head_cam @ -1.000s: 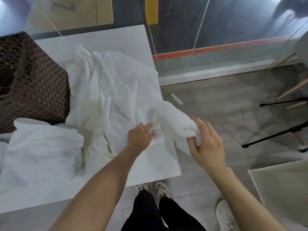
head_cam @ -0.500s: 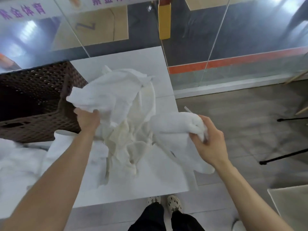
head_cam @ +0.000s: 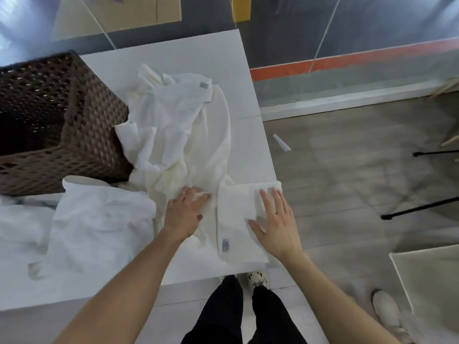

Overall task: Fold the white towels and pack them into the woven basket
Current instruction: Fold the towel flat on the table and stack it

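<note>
No grip is closed on cloth: both hands are laid flat and spread on the towels.

The right hand (head_cam: 274,223) is pressed palm-down, fingers splayed, on a folded towel (head_cam: 238,227) at the lower centre-right of the frame, at the bench (head_cam: 198,58) edge; the left hand (head_cam: 185,212) is spread on the foot of the crumpled towel heap (head_cam: 178,135) just beside it. A further loose towel (head_cam: 99,224) is seen at lower left. The woven basket (head_cam: 49,125) is seen at upper left, touching the heap, its inside dark. The step in hand is judged to be the smoothing of one fold. Next, a further fold or a lift across to the basket is called for.
</note>
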Action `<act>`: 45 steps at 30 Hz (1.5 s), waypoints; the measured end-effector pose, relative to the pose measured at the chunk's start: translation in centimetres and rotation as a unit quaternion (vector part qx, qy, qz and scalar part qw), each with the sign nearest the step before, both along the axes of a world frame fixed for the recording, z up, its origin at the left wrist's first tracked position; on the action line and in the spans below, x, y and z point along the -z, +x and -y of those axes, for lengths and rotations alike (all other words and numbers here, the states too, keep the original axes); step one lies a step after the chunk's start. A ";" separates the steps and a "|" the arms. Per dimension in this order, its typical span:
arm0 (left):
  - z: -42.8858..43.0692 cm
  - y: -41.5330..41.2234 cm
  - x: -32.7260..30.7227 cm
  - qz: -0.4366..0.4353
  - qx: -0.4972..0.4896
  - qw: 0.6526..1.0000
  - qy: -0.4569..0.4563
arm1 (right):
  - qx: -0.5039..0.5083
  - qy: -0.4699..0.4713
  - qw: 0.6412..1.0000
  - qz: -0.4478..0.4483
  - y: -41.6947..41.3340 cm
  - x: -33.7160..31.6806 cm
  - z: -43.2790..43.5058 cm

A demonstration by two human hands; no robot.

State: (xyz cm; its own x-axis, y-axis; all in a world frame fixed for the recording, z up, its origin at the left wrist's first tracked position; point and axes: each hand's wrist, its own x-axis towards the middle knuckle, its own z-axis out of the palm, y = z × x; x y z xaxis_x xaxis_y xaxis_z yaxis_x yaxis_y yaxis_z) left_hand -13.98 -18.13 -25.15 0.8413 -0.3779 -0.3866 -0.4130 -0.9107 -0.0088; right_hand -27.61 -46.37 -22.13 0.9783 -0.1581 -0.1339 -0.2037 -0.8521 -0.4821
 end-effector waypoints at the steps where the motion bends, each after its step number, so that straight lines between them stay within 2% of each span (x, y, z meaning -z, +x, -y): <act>1: -0.5 0.6 0.1 0.015 -0.021 1.000 0.006 | 0.012 0.024 0.999 -0.020 0.4 0.3 0.0; 4: -2.6 2.8 -0.6 0.061 -0.114 0.992 0.013 | 0.059 0.073 0.995 -0.034 0.9 1.1 1.1; 7: -1.5 3.4 -2.4 0.120 -0.079 0.990 0.006 | 0.150 0.107 0.983 0.014 0.1 0.7 3.2; 8: 0.0 2.9 -2.8 0.137 -0.050 0.989 -0.034 | 0.195 0.112 0.974 0.010 -0.2 0.3 3.6; 10: 4.0 1.6 -3.3 0.128 0.006 0.981 -0.149 | 0.244 0.132 0.959 -0.065 -0.7 -0.3 3.9; 12: 8.1 0.5 -3.4 0.063 0.055 0.967 -0.240 | 0.231 0.142 0.951 -0.150 -1.4 -0.5 3.9; 13: 9.8 0.1 -3.3 0.027 0.077 0.963 -0.257 | 0.214 0.138 0.951 -0.173 -1.7 -0.3 4.0; 15: 12.0 -0.4 -2.6 -0.035 0.125 0.967 -0.220 | 0.180 0.125 0.957 -0.191 -2.1 0.0 4.3; 19: 12.6 -1.2 -1.1 -0.061 0.147 0.984 -0.074 | 0.168 0.160 0.956 -0.179 -2.2 0.4 5.3; 25: 12.2 -1.7 -1.1 -0.088 0.066 0.993 -0.050 | 0.215 0.206 0.940 -0.167 -2.1 1.0 6.3; 28: 11.4 -2.3 -1.4 -0.020 0.063 0.996 -0.053 | 0.228 0.211 0.931 -0.192 -2.1 1.5 6.5; 30: 10.8 -3.7 -1.3 0.043 0.120 0.989 -0.070 | 0.228 0.159 0.944 -0.178 -2.4 1.7 6.2; 31: 10.5 -4.6 -0.9 0.053 0.152 0.984 -0.080 | 0.219 0.110 0.962 -0.121 -2.4 1.8 6.0; 33: 10.5 -6.5 -0.1 0.046 0.180 0.980 -0.074 | 0.137 0.001 0.990 0.019 -2.1 1.6 5.3; 35: 10.7 -7.1 0.6 0.039 0.169 0.983 -0.058 | 0.004 -0.054 0.996 0.066 -1.0 1.1 4.6; 38: 10.6 -6.3 0.5 0.031 0.170 0.983 -0.055 | -0.134 -0.097 0.986 -0.003 -0.4 3.3 3.5; 41: 8.7 -6.6 0.0 0.032 0.152 0.987 -0.040 | -0.140 -0.112 0.983 -0.043 -1.4 5.3 3.2; 45: 4.4 -7.5 -1.1 0.048 0.043 0.996 -0.061 | -0.127 -0.117 0.983 -0.068 -0.1 4.8 2.9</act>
